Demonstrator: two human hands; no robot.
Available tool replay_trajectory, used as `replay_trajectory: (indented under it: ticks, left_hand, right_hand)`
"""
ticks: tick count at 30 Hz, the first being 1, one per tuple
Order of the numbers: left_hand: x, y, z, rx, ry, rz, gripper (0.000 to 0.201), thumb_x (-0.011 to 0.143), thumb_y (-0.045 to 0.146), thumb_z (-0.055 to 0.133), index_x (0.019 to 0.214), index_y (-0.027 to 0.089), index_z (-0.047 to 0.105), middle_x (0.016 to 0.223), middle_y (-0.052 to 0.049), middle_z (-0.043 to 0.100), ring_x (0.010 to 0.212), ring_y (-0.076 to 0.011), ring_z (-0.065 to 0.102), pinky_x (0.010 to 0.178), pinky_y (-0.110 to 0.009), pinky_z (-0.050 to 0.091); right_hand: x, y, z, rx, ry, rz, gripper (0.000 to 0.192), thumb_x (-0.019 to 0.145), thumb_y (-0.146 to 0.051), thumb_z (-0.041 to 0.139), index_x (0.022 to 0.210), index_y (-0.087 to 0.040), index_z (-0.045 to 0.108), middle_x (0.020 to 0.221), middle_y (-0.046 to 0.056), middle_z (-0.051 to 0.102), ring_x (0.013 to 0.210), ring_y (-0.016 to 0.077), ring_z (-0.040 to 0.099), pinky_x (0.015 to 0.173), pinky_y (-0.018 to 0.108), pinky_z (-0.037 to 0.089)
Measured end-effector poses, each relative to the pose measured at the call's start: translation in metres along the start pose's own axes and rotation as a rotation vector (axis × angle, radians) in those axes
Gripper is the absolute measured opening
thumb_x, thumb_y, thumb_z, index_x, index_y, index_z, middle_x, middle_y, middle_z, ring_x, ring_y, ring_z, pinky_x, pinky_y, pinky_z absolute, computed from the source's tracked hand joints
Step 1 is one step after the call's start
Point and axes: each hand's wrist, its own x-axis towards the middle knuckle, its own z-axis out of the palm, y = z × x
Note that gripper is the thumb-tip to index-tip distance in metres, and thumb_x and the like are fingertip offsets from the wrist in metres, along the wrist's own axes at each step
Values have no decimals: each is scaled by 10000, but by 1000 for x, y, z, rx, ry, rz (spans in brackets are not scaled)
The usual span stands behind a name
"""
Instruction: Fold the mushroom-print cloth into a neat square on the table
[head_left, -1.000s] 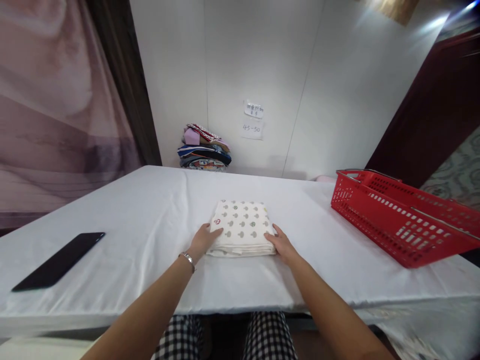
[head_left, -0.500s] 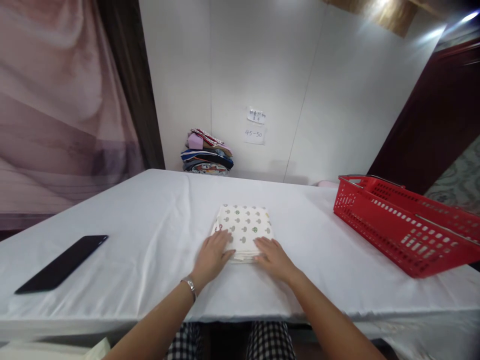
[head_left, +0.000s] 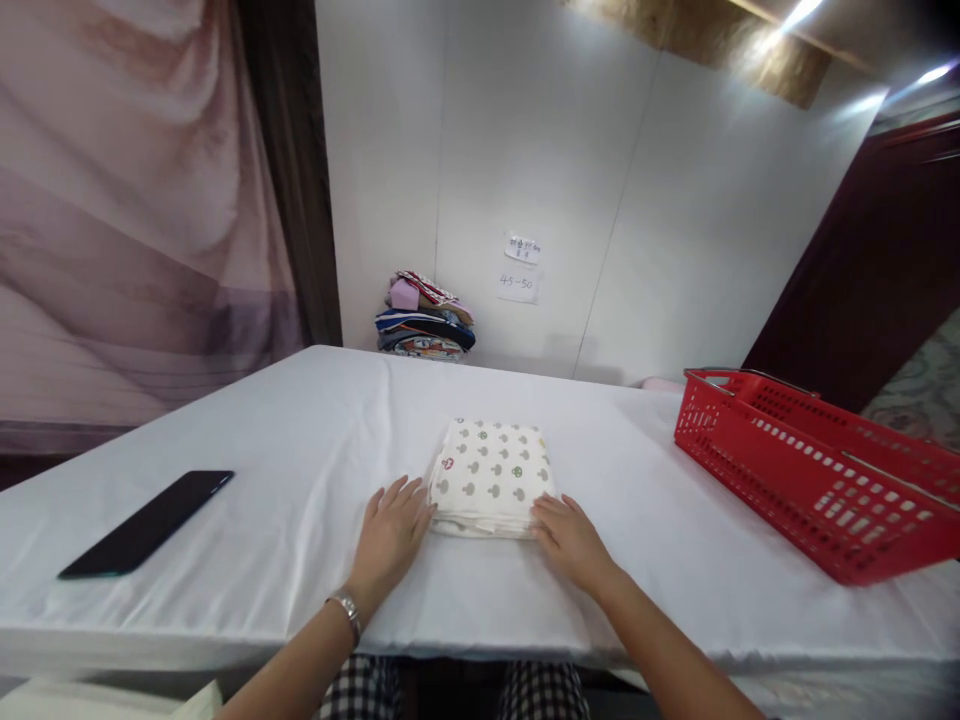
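Observation:
A folded white cloth with small mushroom prints (head_left: 491, 477) lies in the middle of the white-covered table (head_left: 285, 450). My left hand (head_left: 390, 535) rests flat on the table, fingers spread, its tips touching the cloth's near left corner. My right hand (head_left: 571, 540) lies flat at the cloth's near right corner, fingers apart. Neither hand grips anything. A metal bracelet sits on my left wrist.
A black phone (head_left: 146, 523) lies on the table at the left. A red plastic basket (head_left: 810, 465) stands at the right edge. A pile of folded clothes (head_left: 424, 318) sits by the far wall under two paper notes (head_left: 520, 268). A curtain hangs at left.
Both hands slid back off the top of the cloth onto the table at its near corners. The camera tilted up a little.

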Motion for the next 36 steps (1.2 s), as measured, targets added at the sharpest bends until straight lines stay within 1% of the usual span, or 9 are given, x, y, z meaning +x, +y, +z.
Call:
replay_trajectory:
  ticks: [3,7,10,13,16,20,26,30,36]
  left_hand:
    - [11,17,-1,-6,114,77,375,898,334,407,1217,188,539,1309,-109,515,1262,-271,399,1036,-499,296]
    - [18,29,18,-54,-29,288,376,907,313,398,1244,197,515,1334,-82,495,1263,-230,410,1049,-462,316]
    - [14,22,37,-78,-111,313,389,912,336,390,1260,202,501,1311,-63,521,1237,-207,446,1039,-435,350]
    - [8,13,48,-88,-99,318,416,915,356,385,1301,220,460,1336,-47,498,1258,-202,421,1057,-429,332]
    - [6,11,48,-109,-93,325,418,916,350,388,1314,236,446,1336,-35,498,1262,-197,415,1057,-420,336]
    - [6,15,44,-139,-103,310,379,913,334,405,1258,216,505,1305,-40,529,1240,-205,441,1050,-427,343]
    - [7,17,45,-239,-33,315,277,894,311,456,1080,184,617,1164,-62,627,1142,-212,522,999,-424,391]
    - [8,21,41,-250,16,315,242,884,304,479,1004,167,639,1077,-76,651,1053,-212,552,937,-399,424]
    - [10,32,35,-210,-8,323,231,892,309,463,1001,197,633,1000,-63,643,957,-205,535,854,-384,425]
  right_hand:
    - [16,-17,6,6,14,-70,410,878,-329,437,1277,-255,498,1365,54,461,1302,246,339,1082,461,187]
    - [27,-28,22,-40,-78,-97,486,850,-314,472,1322,-197,452,1393,99,417,1305,258,335,1088,461,192]
    - [22,-24,27,-88,-70,-118,479,846,-256,449,1321,-193,450,1388,85,427,1302,234,344,1082,449,232]
    - [10,-12,26,-142,-23,-164,468,846,-223,436,1312,-187,461,1376,78,443,1286,210,375,1073,434,278]
    - [-3,3,25,-177,51,-187,442,851,-212,433,1289,-209,490,1340,69,487,1241,202,439,1044,435,338]
    - [-16,19,28,-161,185,-202,386,873,-178,398,1220,-218,562,1252,64,569,1181,209,505,1005,450,392]
    - [-21,23,26,-31,310,-175,328,876,-186,412,1122,-222,626,1122,55,648,1087,198,568,962,412,436]
    - [-9,14,15,13,293,-84,250,862,-203,462,1006,-228,665,995,44,679,935,195,603,850,366,473]
    - [14,4,6,-77,153,-61,158,845,-232,534,897,-242,683,880,24,650,845,182,556,759,309,418]
